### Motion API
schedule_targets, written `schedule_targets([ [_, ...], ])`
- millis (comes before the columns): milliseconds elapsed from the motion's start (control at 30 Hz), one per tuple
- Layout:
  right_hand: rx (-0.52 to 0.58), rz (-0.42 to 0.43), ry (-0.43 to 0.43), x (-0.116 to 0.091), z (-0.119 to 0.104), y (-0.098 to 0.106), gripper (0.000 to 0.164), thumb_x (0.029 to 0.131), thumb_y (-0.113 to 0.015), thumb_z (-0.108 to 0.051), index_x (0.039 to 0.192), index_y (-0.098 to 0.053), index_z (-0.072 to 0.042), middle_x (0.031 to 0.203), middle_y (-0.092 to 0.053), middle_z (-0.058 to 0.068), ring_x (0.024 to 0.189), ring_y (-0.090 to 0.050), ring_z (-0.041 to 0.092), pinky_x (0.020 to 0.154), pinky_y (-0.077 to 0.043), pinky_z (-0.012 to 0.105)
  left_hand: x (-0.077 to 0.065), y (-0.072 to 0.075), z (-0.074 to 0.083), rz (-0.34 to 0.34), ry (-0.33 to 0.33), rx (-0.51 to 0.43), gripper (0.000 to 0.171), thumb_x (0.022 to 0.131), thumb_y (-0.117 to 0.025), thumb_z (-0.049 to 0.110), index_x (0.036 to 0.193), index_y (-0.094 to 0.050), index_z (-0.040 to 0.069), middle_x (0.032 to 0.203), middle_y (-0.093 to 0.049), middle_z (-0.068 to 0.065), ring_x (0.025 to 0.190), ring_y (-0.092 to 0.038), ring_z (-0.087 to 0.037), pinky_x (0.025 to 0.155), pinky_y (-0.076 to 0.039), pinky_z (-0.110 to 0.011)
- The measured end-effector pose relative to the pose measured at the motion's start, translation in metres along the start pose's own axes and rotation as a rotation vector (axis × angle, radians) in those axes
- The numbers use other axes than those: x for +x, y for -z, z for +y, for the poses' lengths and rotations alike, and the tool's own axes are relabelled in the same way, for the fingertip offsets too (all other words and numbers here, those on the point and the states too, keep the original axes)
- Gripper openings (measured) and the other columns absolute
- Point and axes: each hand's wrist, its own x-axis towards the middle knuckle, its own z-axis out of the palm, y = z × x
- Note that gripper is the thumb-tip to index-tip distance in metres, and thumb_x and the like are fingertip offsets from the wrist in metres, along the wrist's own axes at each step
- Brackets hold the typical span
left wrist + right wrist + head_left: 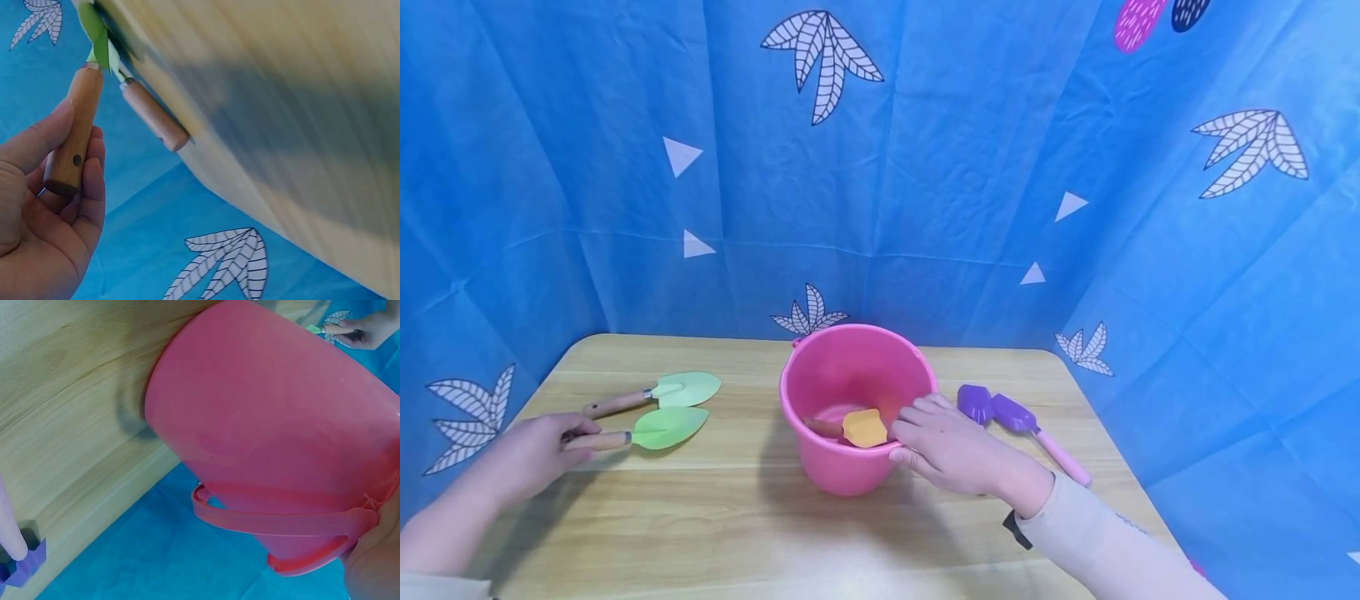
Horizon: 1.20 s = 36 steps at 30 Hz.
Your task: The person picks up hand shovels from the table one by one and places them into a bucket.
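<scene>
My left hand (553, 443) grips the wooden handle (78, 134) of a green leaf-shaped trowel (670, 427), its blade pointing right. Just behind it on the table lies a paler green trowel (688, 388), also with a wooden handle. At the table's middle is a pink bucket (842, 471). My right hand (951, 442) holds the near right part of its rim, fingers over the edge and thumb outside. Inside the bucket lies a small tool with a yellow head (865, 427) and a brownish handle. The bucket's handle (281, 522) hangs along its side in the right wrist view.
To the right of the bucket, two purple scoop heads (1013, 414) lie on the wooden table (715, 533), one with a pink handle (1063, 458). A blue patterned curtain (955, 167) encloses the table's back and sides.
</scene>
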Motion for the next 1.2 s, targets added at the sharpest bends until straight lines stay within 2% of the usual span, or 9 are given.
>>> schedule_targets([
  [67,-0.004,0.001,0.002,0.0,0.0,0.001,0.027,0.097,-0.03,-0.05,0.101,-0.048,-0.031,0.097,-0.045,-0.015,0.097,-0.037,0.007,0.093,-0.032,0.034,0.001,0.002,0.002,0.006,-0.015,0.002,0.023,0.077,-0.071,0.018,0.096,-0.063,0.008,0.089,-0.062,-0.012,0.068,-0.048,-0.018,0.057,-0.038,-0.036],
  [333,-0.018,0.002,0.004,0.001,-0.001,0.002,0.026,0.098,-0.03,-0.05,0.1,-0.047,-0.031,0.097,-0.045,-0.015,0.097,-0.036,0.006,0.094,-0.031,0.033,0.005,0.01,0.013,0.049,-0.074,0.017,0.022,0.076,-0.072,0.016,0.094,-0.064,0.008,0.086,-0.063,-0.009,0.068,-0.049,-0.017,0.057,-0.04,-0.036],
  [567,-0.014,0.001,-0.005,0.001,-0.001,0.002,0.027,0.098,-0.03,-0.05,0.102,-0.048,-0.031,0.098,-0.046,-0.015,0.098,-0.037,0.007,0.094,-0.032,0.033,0.011,0.018,0.026,0.139,-0.158,0.03,0.018,0.074,-0.071,0.007,0.09,-0.065,0.009,0.076,-0.059,0.0,0.062,-0.045,-0.013,0.053,-0.039,-0.032],
  [633,-0.009,0.001,-0.007,0.001,-0.001,0.002,0.027,0.098,-0.03,-0.05,0.102,-0.048,-0.031,0.098,-0.046,-0.015,0.098,-0.037,0.007,0.093,-0.032,0.034,0.012,0.02,0.03,0.148,-0.171,0.027,0.018,0.074,-0.071,0.007,0.091,-0.065,0.009,0.078,-0.062,-0.003,0.063,-0.047,-0.012,0.054,-0.04,-0.032],
  [800,-0.001,-0.007,-0.013,0.002,-0.003,0.002,0.027,0.098,-0.03,-0.05,0.102,-0.048,-0.031,0.099,-0.047,-0.015,0.099,-0.037,0.006,0.094,-0.033,0.034,0.013,0.026,0.041,0.142,-0.169,0.038,0.016,0.076,-0.069,0.008,0.092,-0.065,0.009,0.088,-0.066,-0.009,0.066,-0.049,-0.013,0.056,-0.042,-0.034],
  [900,0.003,-0.009,-0.016,0.002,-0.004,0.003,0.027,0.097,-0.03,-0.051,0.103,-0.048,-0.032,0.1,-0.047,-0.016,0.1,-0.037,0.006,0.094,-0.033,0.034,0.015,0.029,0.05,0.138,-0.159,0.044,0.011,0.079,-0.066,0.008,0.089,-0.066,0.012,0.093,-0.067,-0.012,0.063,-0.044,-0.013,0.054,-0.038,-0.031],
  [1033,0.005,-0.006,-0.015,0.002,-0.005,0.003,0.026,0.098,-0.03,-0.05,0.103,-0.049,-0.032,0.1,-0.047,-0.016,0.099,-0.038,0.006,0.094,-0.033,0.034,0.019,0.033,0.063,0.179,-0.167,0.067,0.01,0.079,-0.064,0.01,0.087,-0.065,0.016,0.085,-0.065,-0.003,0.062,-0.042,-0.013,0.054,-0.035,-0.03],
  [1133,0.003,-0.006,-0.016,0.003,-0.005,0.003,0.026,0.098,-0.03,-0.05,0.103,-0.048,-0.032,0.1,-0.046,-0.016,0.099,-0.037,0.006,0.094,-0.033,0.034,0.021,0.034,0.073,0.214,-0.181,0.078,0.01,0.078,-0.067,0.012,0.087,-0.064,0.015,0.076,-0.056,0.007,0.063,-0.044,-0.013,0.055,-0.038,-0.032],
  [1200,0.001,-0.007,-0.018,0.003,-0.005,0.003,0.026,0.097,-0.03,-0.05,0.103,-0.048,-0.032,0.1,-0.046,-0.016,0.099,-0.037,0.006,0.093,-0.033,0.034,0.023,0.036,0.08,0.222,-0.186,0.073,0.011,0.078,-0.068,0.012,0.088,-0.063,0.013,0.074,-0.054,0.008,0.065,-0.046,-0.013,0.057,-0.04,-0.033],
])
